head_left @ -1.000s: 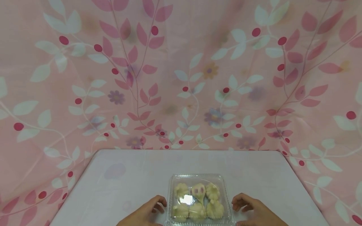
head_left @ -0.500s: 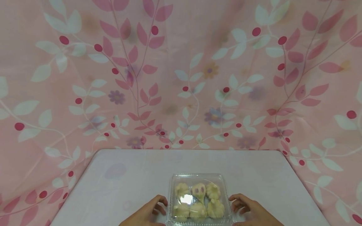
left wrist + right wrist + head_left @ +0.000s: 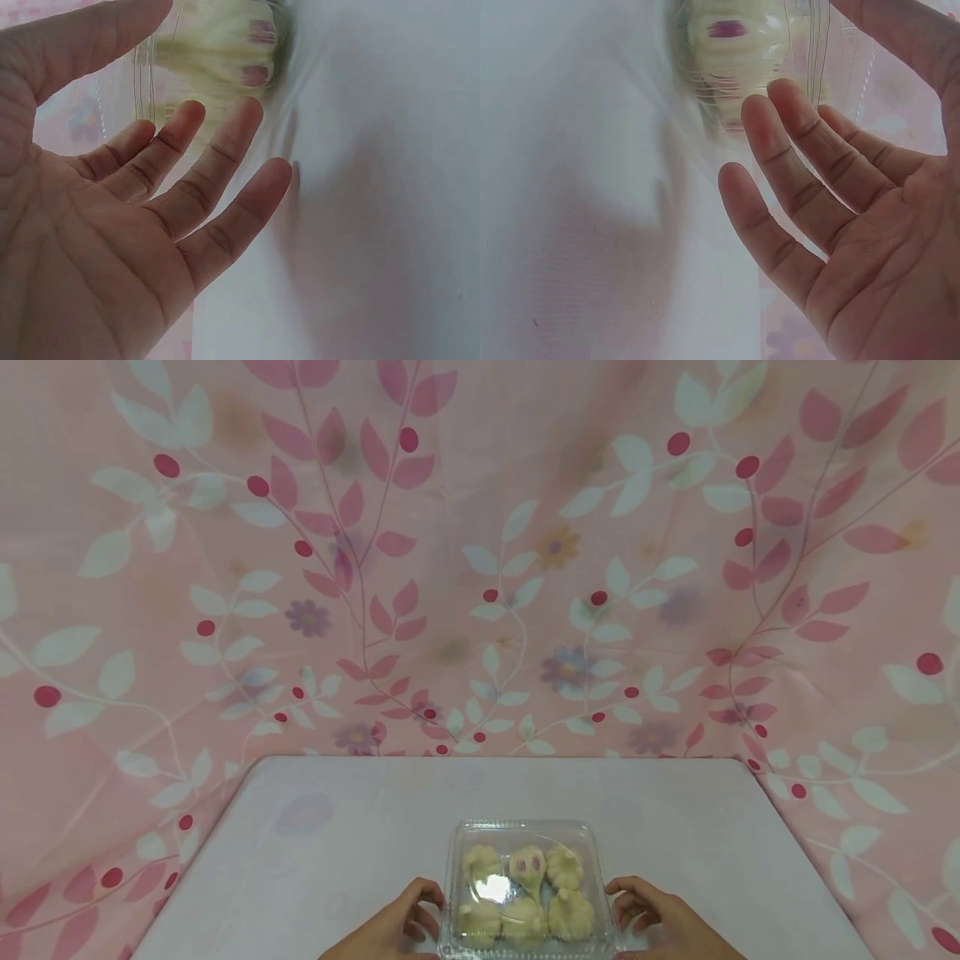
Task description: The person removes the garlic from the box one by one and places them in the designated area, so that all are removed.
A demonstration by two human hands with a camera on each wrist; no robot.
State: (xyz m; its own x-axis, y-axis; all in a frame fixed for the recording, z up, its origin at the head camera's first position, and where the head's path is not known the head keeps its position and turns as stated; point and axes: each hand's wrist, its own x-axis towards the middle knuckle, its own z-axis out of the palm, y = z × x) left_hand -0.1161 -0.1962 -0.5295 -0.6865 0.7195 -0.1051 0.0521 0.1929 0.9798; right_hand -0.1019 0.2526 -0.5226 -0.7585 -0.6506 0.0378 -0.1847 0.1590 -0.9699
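A clear plastic clamshell container (image 3: 525, 831) sits closed on the white table near its front edge. Inside are several pale yellowish, lobed lumps (image 3: 572, 914) in two rows; one at the back bears purple marks. My left hand (image 3: 397, 918) is at the container's left side, fingers loosely bent and fingertips right by its wall. On the opposite side my right hand (image 3: 663, 918) mirrors it, fingertips close to the right wall. Both wrist views show the fingers (image 3: 240, 142) spread and relaxed, with the thumb apart and the container's see-through side (image 3: 802, 45) beyond them.
The white table (image 3: 337, 827) has rounded back corners. A pink cloth (image 3: 465, 677) printed with leaves, berries and flowers hangs behind it and along both sides. Bright light reflects off the container lid.
My right hand has shifted slightly left, nearer the container, and my left hand slightly right. The container stays about where it was.
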